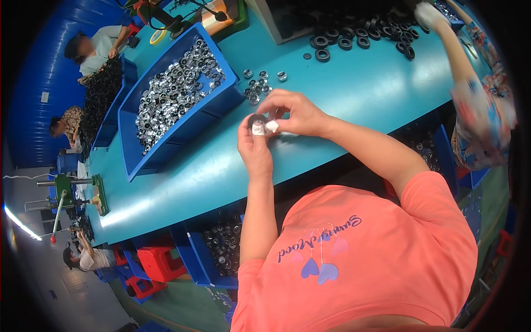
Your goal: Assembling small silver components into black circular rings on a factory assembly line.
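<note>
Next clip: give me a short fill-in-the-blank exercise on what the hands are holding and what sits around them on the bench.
1. Both hands, the left hand and the right hand, hold one small ____ ring between their fingertips.
2. The bin full of shiny metal rings is ____ in colour.
3. A few loose metal rings lie on the ____ table beside the bin.
4. The pile of black rings lies at the table's ____ edge.

Missing words: black; blue; teal; far
</note>
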A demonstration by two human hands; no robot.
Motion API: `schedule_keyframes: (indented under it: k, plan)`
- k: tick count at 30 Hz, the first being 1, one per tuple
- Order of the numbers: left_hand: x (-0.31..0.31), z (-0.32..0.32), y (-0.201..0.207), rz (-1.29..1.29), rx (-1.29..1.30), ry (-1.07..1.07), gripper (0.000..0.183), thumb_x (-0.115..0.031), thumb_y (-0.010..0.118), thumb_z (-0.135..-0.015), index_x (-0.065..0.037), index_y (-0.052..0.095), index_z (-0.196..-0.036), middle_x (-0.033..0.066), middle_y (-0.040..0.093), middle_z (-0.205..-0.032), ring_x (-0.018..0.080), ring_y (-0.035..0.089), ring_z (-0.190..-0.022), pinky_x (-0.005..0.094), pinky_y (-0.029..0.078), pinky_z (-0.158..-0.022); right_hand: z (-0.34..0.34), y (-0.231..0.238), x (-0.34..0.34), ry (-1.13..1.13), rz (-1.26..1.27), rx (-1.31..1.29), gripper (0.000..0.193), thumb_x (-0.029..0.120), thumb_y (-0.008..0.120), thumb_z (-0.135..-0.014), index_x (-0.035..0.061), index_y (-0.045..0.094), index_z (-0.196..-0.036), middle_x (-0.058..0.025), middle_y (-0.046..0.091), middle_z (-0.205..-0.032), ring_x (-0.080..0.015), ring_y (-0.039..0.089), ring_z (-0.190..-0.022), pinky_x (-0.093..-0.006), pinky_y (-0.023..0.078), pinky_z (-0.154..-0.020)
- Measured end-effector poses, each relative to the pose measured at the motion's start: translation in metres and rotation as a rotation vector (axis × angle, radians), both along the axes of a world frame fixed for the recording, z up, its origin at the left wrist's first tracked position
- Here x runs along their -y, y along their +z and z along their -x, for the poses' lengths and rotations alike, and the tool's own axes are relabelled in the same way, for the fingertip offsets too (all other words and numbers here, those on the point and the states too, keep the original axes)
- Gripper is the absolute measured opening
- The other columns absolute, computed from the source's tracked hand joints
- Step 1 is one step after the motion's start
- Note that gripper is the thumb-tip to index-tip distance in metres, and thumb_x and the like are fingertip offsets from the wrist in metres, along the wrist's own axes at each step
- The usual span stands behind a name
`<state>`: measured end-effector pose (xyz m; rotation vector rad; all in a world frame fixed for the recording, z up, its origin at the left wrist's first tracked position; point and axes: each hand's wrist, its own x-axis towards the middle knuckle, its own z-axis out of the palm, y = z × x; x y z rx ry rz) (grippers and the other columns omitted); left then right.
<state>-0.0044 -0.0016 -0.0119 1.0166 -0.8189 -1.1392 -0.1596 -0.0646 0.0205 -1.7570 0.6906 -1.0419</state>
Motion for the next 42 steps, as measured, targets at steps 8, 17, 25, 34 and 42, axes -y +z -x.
schedule_keyframes:
  k: [8,17,25,34,42]
  plan:
    - [-0.005,-0.003,0.007,0.033,0.125,-0.020,0.025,-0.016,0.053,-0.104,-0.002,0.051,-0.125,0.0079,0.062,-0.103,0.0137,0.063,-0.079,0.0265,0.056,-0.062,0.003,-0.004,0.001,0.094,-0.092,-0.132,0.031,0.022,0.078,-0.084,0.0093,0.076,-0.112,-0.0093,0.066,-0.098,-0.0202,0.067,-0.088,-0.0309,0.056,-0.075]
    - [-0.005,0.003,0.010,-0.028,0.273,0.122,0.019,-0.013,0.054,-0.103,-0.003,0.056,-0.119,0.0049,0.062,-0.096,0.0107,0.060,-0.067,0.0245,0.054,-0.055,-0.005,-0.012,-0.010,0.011,-0.002,-0.105,0.031,0.014,0.075,-0.081,0.0091,0.076,-0.112,-0.0090,0.065,-0.092,-0.0192,0.066,-0.080,-0.0302,0.055,-0.068]
    - [0.001,0.001,0.011,-0.030,0.086,0.070,0.028,-0.014,0.054,-0.104,-0.001,0.058,-0.129,0.0074,0.066,-0.097,0.0114,0.062,-0.065,0.0284,0.060,-0.060,-0.008,-0.014,-0.003,-0.009,-0.207,-0.115,0.033,0.020,0.072,-0.084,0.0114,0.076,-0.115,-0.0099,0.068,-0.093,-0.0213,0.066,-0.088,-0.0338,0.052,-0.080]
    - [0.000,0.000,0.014,-0.079,0.360,0.140,0.028,-0.013,0.051,-0.104,0.000,0.062,-0.127,0.0053,0.066,-0.086,0.0080,0.059,-0.062,0.0266,0.057,-0.057,-0.005,-0.007,-0.010,-0.018,-0.043,-0.186,0.030,0.021,0.070,-0.087,0.0126,0.076,-0.115,-0.0098,0.069,-0.090,-0.0206,0.067,-0.082,-0.0323,0.052,-0.075]
    - [-0.002,-0.003,0.011,-0.036,0.233,0.108,0.027,-0.009,0.055,-0.102,-0.001,0.062,-0.127,0.0044,0.065,-0.090,0.0066,0.054,-0.060,0.0242,0.051,-0.052,-0.010,-0.005,-0.007,0.056,-0.521,0.000,0.031,0.019,0.071,-0.087,0.0131,0.075,-0.118,-0.0083,0.069,-0.089,-0.0165,0.067,-0.078,-0.0318,0.053,-0.070]
